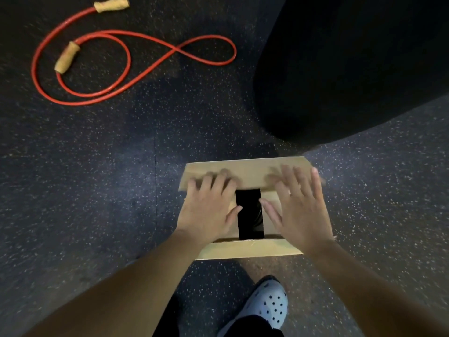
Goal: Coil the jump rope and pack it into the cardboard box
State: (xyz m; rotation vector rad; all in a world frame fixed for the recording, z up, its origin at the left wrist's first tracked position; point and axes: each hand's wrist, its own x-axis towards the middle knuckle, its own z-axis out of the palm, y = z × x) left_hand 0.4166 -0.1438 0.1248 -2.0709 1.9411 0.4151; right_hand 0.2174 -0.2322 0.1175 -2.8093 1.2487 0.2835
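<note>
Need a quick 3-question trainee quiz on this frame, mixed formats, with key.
1. True or false: the jump rope is already inside the cardboard box.
2. Which hands rest on the box flaps? A) left hand only B) right hand only C) both
3. Fill in: the rope's handles lie on the speckled ____.

Key: 1 false, it lies loose and apart from the box; 2 C, fingers spread flat; 3 floor.

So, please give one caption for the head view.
Both hands press the box flaps; rope lies uncoiled.
</note>
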